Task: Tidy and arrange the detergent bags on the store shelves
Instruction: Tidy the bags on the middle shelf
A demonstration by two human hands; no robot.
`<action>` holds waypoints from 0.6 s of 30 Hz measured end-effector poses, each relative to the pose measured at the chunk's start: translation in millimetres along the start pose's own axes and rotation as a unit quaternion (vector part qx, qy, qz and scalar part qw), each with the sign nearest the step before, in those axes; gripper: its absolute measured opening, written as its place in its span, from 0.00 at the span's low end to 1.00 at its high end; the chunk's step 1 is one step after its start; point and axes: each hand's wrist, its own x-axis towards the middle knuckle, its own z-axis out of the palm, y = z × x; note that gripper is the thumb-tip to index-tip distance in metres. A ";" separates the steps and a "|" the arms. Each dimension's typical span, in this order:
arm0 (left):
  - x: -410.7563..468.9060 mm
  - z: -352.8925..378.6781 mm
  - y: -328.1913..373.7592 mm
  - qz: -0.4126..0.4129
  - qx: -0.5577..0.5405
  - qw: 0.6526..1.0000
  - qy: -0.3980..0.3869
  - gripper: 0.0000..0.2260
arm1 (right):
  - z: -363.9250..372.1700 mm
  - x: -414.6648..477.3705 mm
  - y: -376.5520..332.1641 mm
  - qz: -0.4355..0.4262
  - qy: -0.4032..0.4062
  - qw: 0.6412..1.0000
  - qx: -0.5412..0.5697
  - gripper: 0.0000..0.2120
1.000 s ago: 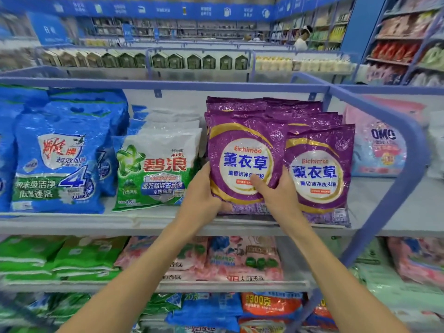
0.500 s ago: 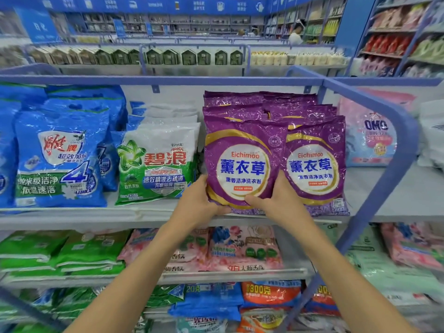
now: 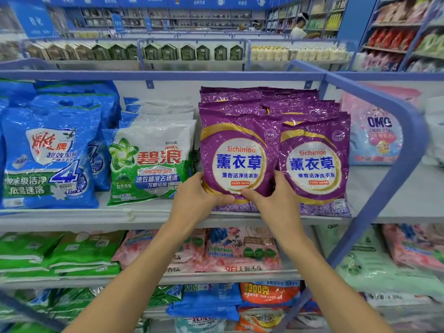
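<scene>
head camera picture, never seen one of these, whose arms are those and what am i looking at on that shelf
There is no machine here. A person wears a wide-angle camera on the head, looking forward and down, so the two bare arms rising from the bottom are that person's own. This is the only view.

The left hand and the right hand grip the lower corners of the front purple bag, thumbs on its face. It stands at the front of a row of like bags on the grey shelf. A second purple bag stands beside it on the right. To its left are a white and green bag and a blue bag. A pink bag sits further right, past the blue rail. A lower shelf holds more bags.
</scene>
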 end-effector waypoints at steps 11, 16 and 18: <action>-25.1 19.6 26.6 0.075 -0.035 0.990 0.118 0.49 | -30.5 -24.5 6.0 -0.043 -0.018 0.998 -0.041 0.31; -25.1 30.6 28.4 0.086 0.026 0.989 0.116 0.39 | -32.1 -13.1 -7.7 -0.035 0.019 0.998 -0.041 0.20; -19.6 30.9 25.7 0.070 0.025 0.991 0.107 0.38 | -31.8 1.3 -12.7 -0.016 0.042 0.996 -0.077 0.15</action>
